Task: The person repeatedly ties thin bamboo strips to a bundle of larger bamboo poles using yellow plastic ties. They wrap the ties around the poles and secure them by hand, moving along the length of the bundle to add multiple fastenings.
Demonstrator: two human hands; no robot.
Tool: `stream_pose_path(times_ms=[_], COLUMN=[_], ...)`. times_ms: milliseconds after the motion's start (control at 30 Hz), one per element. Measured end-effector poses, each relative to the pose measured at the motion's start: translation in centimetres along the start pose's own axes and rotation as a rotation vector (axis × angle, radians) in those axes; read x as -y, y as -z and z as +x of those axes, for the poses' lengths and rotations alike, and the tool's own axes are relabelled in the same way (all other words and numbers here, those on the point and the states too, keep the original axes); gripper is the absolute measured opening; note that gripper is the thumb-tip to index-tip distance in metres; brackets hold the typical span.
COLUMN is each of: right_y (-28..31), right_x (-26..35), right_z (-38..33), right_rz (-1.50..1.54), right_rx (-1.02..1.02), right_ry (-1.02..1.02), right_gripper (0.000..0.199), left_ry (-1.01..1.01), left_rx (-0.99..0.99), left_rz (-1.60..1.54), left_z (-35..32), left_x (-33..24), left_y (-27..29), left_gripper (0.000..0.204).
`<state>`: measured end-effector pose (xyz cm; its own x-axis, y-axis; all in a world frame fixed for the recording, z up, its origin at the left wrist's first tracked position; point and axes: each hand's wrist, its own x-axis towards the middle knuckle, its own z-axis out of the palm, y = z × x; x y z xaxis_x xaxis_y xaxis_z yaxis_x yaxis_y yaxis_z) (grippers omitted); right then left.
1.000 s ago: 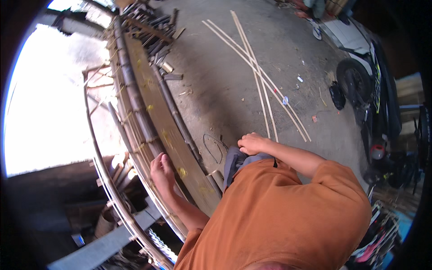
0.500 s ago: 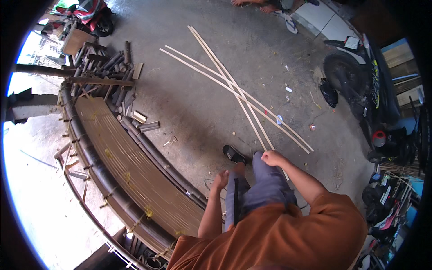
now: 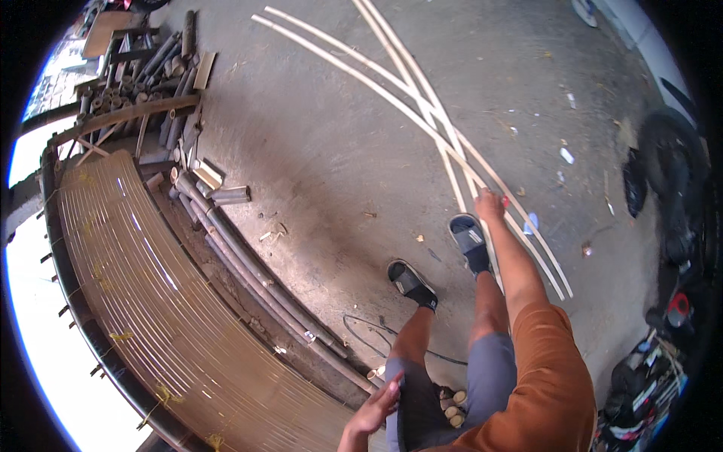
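Several long, pale bamboo strips [image 3: 435, 134] lie crossed in two pairs on the concrete floor. My right hand [image 3: 491, 205] reaches down to the lower part of the strips, beside my right sandal [image 3: 469, 235]. Its fingers point at the strips but are mostly hidden, so a grip cannot be made out. Close to my left thigh, my left hand [image 3: 378, 407] is held with its fingers stretched out and nothing in it. My left sandal [image 3: 412, 282] stands on the floor farther forward of that hand.
A long bench of bamboo slats [image 3: 173, 301] runs along the left. Beside it lie dark bamboo poles [image 3: 248, 264], with a pile of cut bamboo pieces [image 3: 162, 68] beyond. A black cable [image 3: 369, 325] loops near my feet. A motorbike wheel [image 3: 666, 154] stands at right.
I have bent forward, and the view has moved closer to the floor. My right hand has gone from my knee down to the strips. My left hand has opened beside my thigh.
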<state>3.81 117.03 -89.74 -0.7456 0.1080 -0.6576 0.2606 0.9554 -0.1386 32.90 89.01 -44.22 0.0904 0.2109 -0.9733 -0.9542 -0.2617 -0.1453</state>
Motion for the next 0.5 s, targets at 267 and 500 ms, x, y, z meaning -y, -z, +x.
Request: stream_pose_path(times_ms=[267, 500], right_y=[-3.8, 10.4], right_x=[-3.4, 5.4], right_z=[5.6, -11.9], right_rz=[-0.301, 0.624], right_rx=[-0.037, -0.054], right_ry=[0.067, 0.289], right_gripper=[0.037, 0.021], left_ry=[-0.019, -0.378], left_rx=[-0.062, -0.019], left_rz=[-0.093, 0.031], left_z=[2.4, 2.8], left_x=[-1.0, 5.9], left_y=[-2.0, -5.0], left_gripper=[0.075, 0.062])
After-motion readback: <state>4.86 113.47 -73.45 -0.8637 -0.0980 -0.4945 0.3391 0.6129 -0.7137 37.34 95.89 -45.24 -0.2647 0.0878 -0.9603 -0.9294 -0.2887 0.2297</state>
